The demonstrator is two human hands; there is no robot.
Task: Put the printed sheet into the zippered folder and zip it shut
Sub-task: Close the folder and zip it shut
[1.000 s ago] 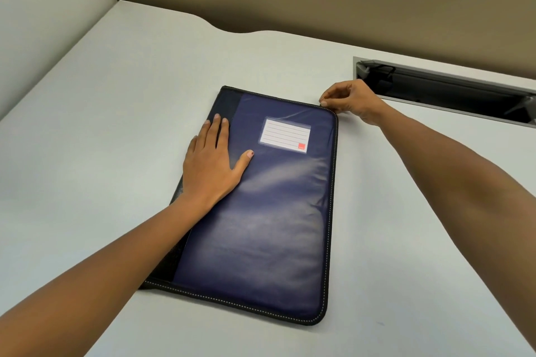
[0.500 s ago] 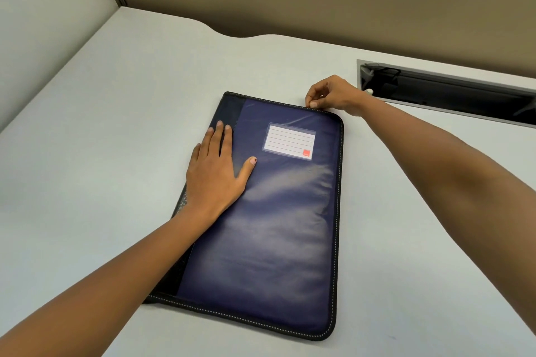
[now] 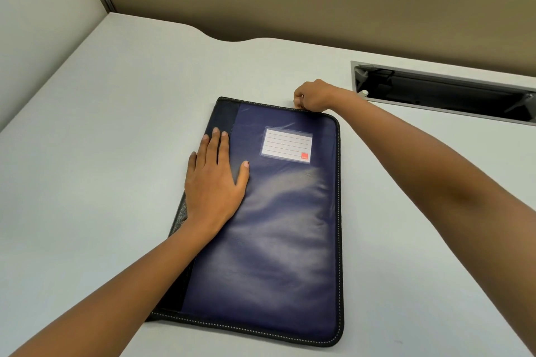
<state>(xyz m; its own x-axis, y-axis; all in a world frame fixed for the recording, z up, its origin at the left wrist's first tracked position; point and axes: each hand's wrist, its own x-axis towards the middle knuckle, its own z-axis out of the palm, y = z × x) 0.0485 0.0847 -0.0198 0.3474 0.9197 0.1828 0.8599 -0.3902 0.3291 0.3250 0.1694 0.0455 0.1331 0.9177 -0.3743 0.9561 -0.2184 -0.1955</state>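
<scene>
A dark blue zippered folder [image 3: 278, 229] lies closed and flat on the white desk, with a lined label window [image 3: 286, 144] near its far end. My left hand [image 3: 213, 182] rests palm down, fingers spread, on the folder's left side. My right hand [image 3: 311, 95] is at the folder's far edge, fingers pinched together at the zipper line; the zipper pull itself is hidden under the fingers. The printed sheet is not in sight.
A white desk [image 3: 101, 168] carries the folder. A rectangular cable slot [image 3: 443, 93] with a grey frame is cut into the desk at the far right. Partition walls stand behind and to the left.
My right hand has slid leftward along the folder's far edge from the far right corner. My left hand has stayed pressed on the cover.
</scene>
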